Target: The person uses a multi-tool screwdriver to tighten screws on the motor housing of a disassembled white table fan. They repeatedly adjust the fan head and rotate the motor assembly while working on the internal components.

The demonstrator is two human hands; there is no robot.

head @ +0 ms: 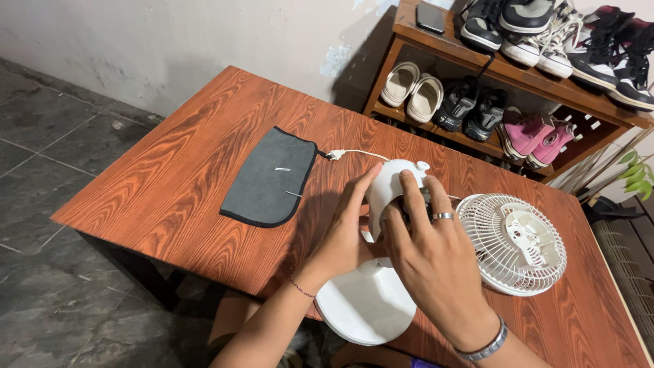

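Wooden table [204,157]: white fan body [390,187] gripped between left hand [344,235] and right hand [432,262].

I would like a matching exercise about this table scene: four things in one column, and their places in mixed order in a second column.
Things:
1. grey cloth
2. fan grille
3. fan body
4. pink shoes

Places:
A. between left hand and right hand
B. on the rack's lower shelf
C. flat on the table, with small screws on it
D. on the table, right of the hands

Pairs: 1-C, 2-D, 3-A, 4-B
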